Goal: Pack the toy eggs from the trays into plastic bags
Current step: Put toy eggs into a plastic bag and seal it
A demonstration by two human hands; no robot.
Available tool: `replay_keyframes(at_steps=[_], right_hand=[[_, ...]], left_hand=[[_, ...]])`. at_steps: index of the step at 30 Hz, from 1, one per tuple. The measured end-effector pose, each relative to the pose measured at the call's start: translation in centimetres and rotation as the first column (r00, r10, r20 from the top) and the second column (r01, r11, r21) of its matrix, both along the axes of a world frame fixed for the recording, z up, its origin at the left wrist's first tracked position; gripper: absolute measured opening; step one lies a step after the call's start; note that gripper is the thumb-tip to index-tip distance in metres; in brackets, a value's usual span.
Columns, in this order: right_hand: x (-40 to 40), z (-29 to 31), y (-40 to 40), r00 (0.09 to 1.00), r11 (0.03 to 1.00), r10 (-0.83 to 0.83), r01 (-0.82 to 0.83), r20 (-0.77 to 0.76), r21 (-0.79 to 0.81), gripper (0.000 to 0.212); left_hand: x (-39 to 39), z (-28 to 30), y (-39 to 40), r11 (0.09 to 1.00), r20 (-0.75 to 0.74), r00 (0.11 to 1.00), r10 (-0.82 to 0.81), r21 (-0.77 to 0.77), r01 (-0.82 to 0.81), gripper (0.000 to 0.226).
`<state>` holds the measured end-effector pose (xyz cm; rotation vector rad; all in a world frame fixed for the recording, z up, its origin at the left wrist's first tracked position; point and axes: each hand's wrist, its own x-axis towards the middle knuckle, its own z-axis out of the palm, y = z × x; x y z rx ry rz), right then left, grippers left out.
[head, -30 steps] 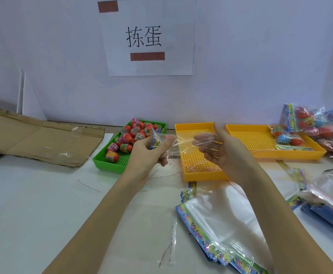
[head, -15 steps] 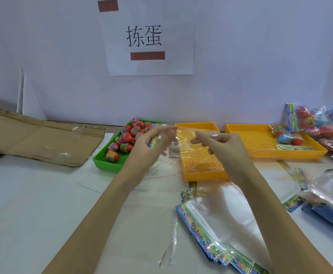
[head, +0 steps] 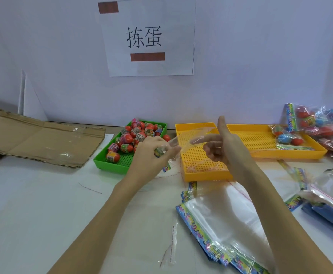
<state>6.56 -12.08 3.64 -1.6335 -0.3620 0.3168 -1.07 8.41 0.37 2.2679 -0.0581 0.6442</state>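
Head view, looking down on a pale table. Task judged partly done: sealed bags of eggs (head: 323,123) heaped at the right edge of the frame, one more filled bag (head: 286,136) lying in the far-right yellow tray (head: 250,153), yet the green tray (head: 112,164) left of centre still crowded with toy eggs (head: 136,135), so plenty left to pack. Centre yellow tray (head: 201,173) bare of eggs. Step in hand, by the look of it: opening a fresh bag. Left hand (head: 151,155) at mid-frame, fingers curled and pinching the printed edge of a clear plastic bag (head: 183,143); whether an egg also sits in that palm cannot be told. Right hand (head: 227,147) just right of it, thumb up, forefinger stretched inside or against the film, other fingers loosely bent, spreading the mouth. Bag held above the gap between green and centre trays, clear of the table. Eggs: glossy, rounded, mostly red with printed bands, a few pink. Trays: rigid moulded plastic, shallow, floors perforated in a grid. Bags: thin crinkly transparent film with a bright multicoloured header strip; stack of empty ones (head: 221,224) fanned out at lower right. Flattened brown cardboard (head: 43,141) with shiny tape at the left; white paper sign (head: 149,36) on the wall, upper centre.
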Motion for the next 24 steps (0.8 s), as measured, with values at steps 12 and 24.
replay_keyframes(at_steps=[12, 24], right_hand=[[-0.1, -0.6, 0.6, 0.792, 0.982, -0.023, 0.132, 0.61, -0.134, 0.021], [-1.1, -0.7, 1.6, 0.923, 0.989, 0.073, -0.115, 0.378, 0.089, 0.025]], left_hand=[[0.0, 0.3, 0.4, 0.918, -0.174, 0.98, -0.093, -0.395, 0.017, 0.039], [0.2, 0.4, 0.3, 0.83, -0.021, 0.998, -0.061, -0.557, 0.039, 0.011]])
